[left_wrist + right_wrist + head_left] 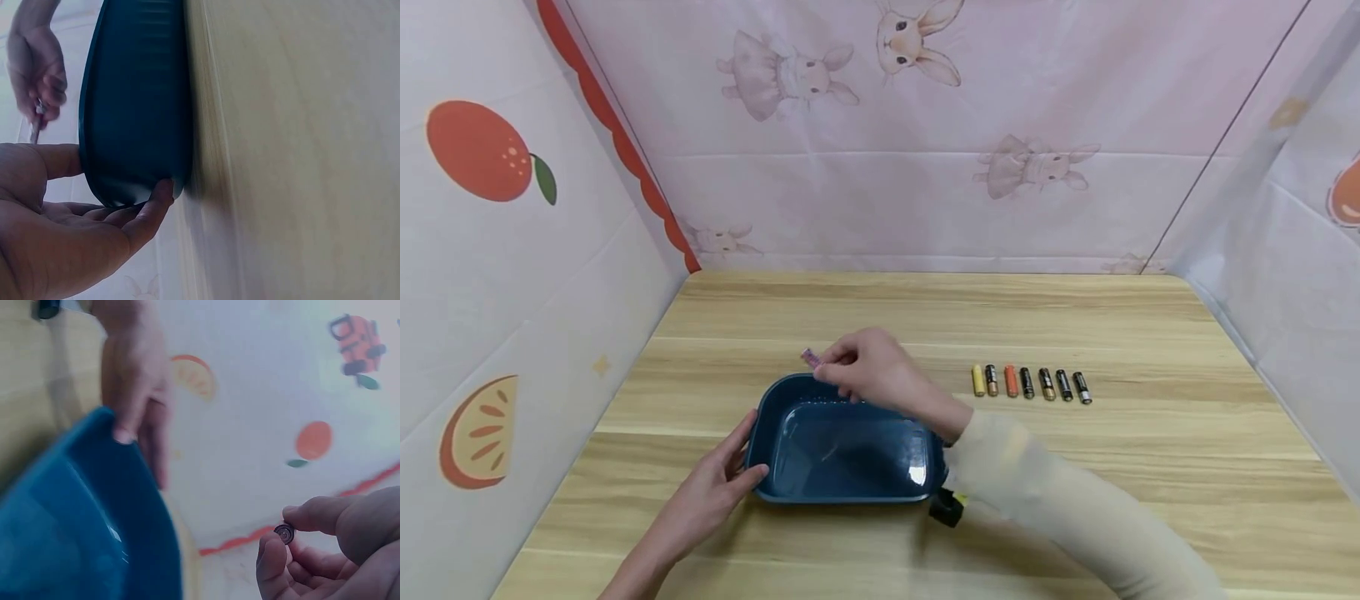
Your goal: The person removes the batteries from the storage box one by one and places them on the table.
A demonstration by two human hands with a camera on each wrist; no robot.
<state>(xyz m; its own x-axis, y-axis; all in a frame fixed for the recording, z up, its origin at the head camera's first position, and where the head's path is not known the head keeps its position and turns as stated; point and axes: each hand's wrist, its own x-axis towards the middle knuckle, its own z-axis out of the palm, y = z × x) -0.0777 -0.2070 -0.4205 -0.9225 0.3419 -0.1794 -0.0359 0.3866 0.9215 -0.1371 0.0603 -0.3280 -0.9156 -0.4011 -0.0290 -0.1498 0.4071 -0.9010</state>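
Observation:
A dark blue plastic basin (850, 454) stands on the wooden table in front of me. My left hand (711, 492) holds its left end, the thumb over the rim and the fingers along the outer wall, as the left wrist view also shows. Above the basin's back rim, my right hand (880, 371) pinches a small pink-purple battery (810, 359) between thumb and fingers. In the right wrist view one round end of that battery (284, 534) faces the camera. Inside the basin no objects show, though my right forearm covers its back right corner.
To the right of the basin several batteries lie side by side in a row (1027, 382), yellow, orange and black ones among them. Printed cloth walls (880, 208) enclose the wooden table (1150, 483) at the back and sides.

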